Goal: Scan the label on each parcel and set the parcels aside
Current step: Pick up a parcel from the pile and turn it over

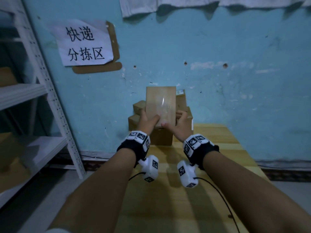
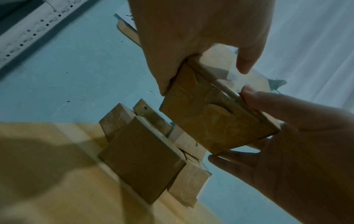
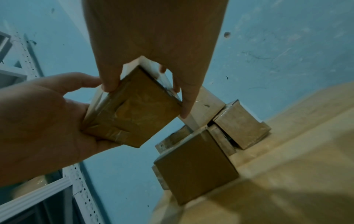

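Holding one parcel (image 1: 160, 105) up w/ both hands over the back of the bench (image 1: 218, 145), in front of the blue wall (image 1: 218, 47). Step in hand, as I read it: picking a box off the pile and hunting for its label before the scan. No label visible on the tape-covered face toward the head cam, and the wrist cams show only taped brown card underneath. No scanner in any view either.

Big to small:
- wall: blue, scuffed, paper sign (image 1: 85, 42) w/ Chinese text upper left.
- rack (image 1: 50, 91): white metal shelving, left of bench, some brown boxes on it, blurry.
- bench: light wood, runs toward wall.
- pile (image 1: 161, 137): several more brown boxes stacked at the bench's far left corner against the wall, right below/behind the held parcel. One at the back shows a bit of white sticker (image 1: 180, 92), prob a label.
- parcel: flat brown box, upright, clear of the pile.
- left hand (image 1: 147, 122): grip closed on parcel's lower left edge, thumb across front, fingers behind.
- right hand (image 1: 179, 125): grip on lower right edge, thumb at the bottom front, fingers curled round the side.

Next move prob calls for turning the box over to bring the label face up, then freeing one hand for a scanner, wherever that is. In the way: pile sits close under the parcel, so a careless turn could knock it; a glossy tape glare streak may hamper reading. Cables (image 1: 223, 200) from wrist cams trail over the bench.
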The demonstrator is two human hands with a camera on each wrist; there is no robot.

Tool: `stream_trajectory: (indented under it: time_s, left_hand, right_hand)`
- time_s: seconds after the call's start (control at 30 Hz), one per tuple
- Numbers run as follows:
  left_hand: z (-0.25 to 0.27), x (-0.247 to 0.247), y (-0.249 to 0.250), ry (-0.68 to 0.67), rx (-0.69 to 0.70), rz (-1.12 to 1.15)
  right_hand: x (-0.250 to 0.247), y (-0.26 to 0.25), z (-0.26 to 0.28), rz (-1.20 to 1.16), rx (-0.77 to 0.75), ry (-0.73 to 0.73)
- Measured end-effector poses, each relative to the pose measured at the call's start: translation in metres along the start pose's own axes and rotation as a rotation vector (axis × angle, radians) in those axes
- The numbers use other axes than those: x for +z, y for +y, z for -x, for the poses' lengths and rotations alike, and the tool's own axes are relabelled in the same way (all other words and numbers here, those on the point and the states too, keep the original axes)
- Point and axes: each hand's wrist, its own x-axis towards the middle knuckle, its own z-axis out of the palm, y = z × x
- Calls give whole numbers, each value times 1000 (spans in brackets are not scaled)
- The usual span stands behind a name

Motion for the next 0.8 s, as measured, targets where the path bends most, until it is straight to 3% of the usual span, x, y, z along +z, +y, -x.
stream_trajectory:
  time_s: [0.13,0.43,0.8]
  left_hand:
    - [33,1,-19,-61,-61,-60]
    - [88,14,-45,-66,-186,-192]
    - [98,24,-56,78,-161,-265]
  right_hand:
    - [-3,12,39,-31,27,-8]
    - [3,36,105,88,161,-103]
    - [13,56,122,281,179,-148]
